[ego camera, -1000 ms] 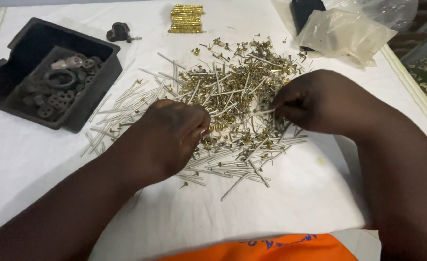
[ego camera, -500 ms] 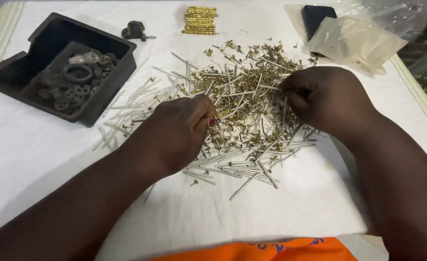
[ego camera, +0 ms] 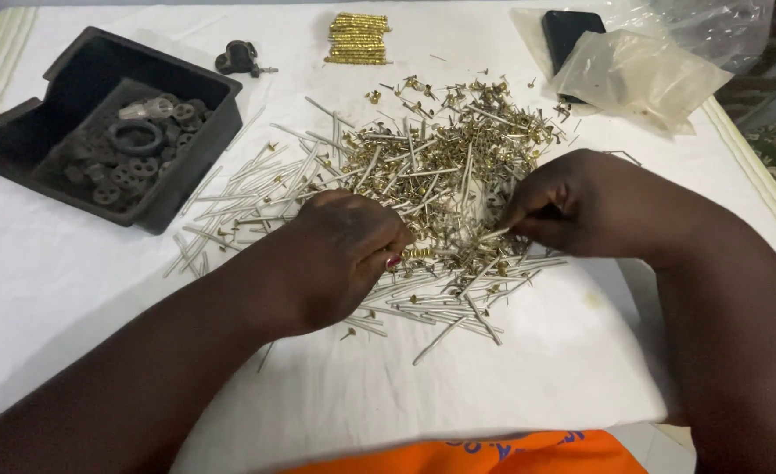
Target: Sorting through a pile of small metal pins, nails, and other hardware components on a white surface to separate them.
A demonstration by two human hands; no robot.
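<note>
A loose heap of thin silver pins and small brass pieces (ego camera: 423, 175) is spread over a white cloth (ego camera: 493, 404). My left hand (ego camera: 340, 254) lies on the heap's near left side, fingers curled, pinching a small brass spring (ego camera: 417, 253) at its fingertips. My right hand (ego camera: 581, 206) rests on the heap's right side, its fingers closed on a thin silver pin (ego camera: 493, 235) that points toward the left hand. Pin tip and spring are close together.
A black plastic tray (ego camera: 186, 140) holding dark rubber rings and washers sits at the far left. A small black part (ego camera: 239, 58) and a neat stack of brass springs (ego camera: 357, 38) lie at the back. Clear plastic bags (ego camera: 643, 70) over a dark phone (ego camera: 568, 31) are at the back right.
Both hands have shifted slightly within the heap; the left fingertips now pinch a brass spring and the right hand holds a pin toward it. The camera view has drifted a little.
</note>
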